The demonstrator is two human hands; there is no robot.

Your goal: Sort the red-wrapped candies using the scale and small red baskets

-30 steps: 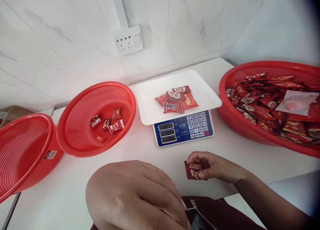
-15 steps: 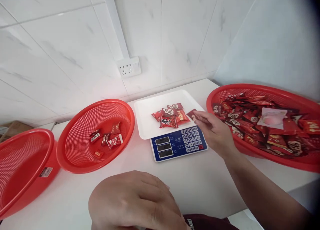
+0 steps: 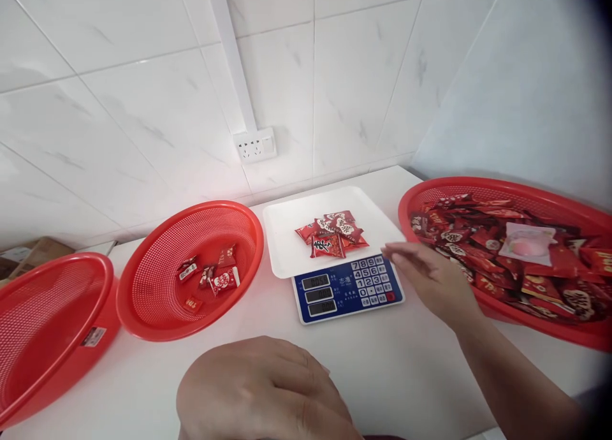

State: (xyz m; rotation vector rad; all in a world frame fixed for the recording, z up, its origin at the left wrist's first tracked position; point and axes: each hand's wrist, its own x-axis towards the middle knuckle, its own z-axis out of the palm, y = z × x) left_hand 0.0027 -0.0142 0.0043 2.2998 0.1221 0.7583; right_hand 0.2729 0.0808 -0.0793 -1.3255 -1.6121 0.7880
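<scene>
Over the right end of the scale's keypad, my right hand (image 3: pixel 433 277) has its fingers stretched out and holds nothing visible. Beside it is the white tray (image 3: pixel 282 252) on a blue digital scale (image 3: pixel 349 290). A small heap of red wrapped snack packets (image 3: pixel 329 234) lies on the tray. My left hand (image 3: pixel 262 389) is low in front of the scale, back of the hand up. Its fingers are curled together, and whatever is under them is hidden.
On the right, a large red basket (image 3: pixel 478 188) is full of similar packets, with a clear-wrapped pink item (image 3: pixel 527 243) on top. Left of the scale, another red basket (image 3: pixel 143 287) contains several packets. A third red basket (image 3: pixel 52 338) stands at far left. A wall socket (image 3: pixel 255 145) is behind.
My right hand has let go of a dark red packet, which now lies on the heap on the tray, and has drawn back slightly to the right. My left hand stays curled.
</scene>
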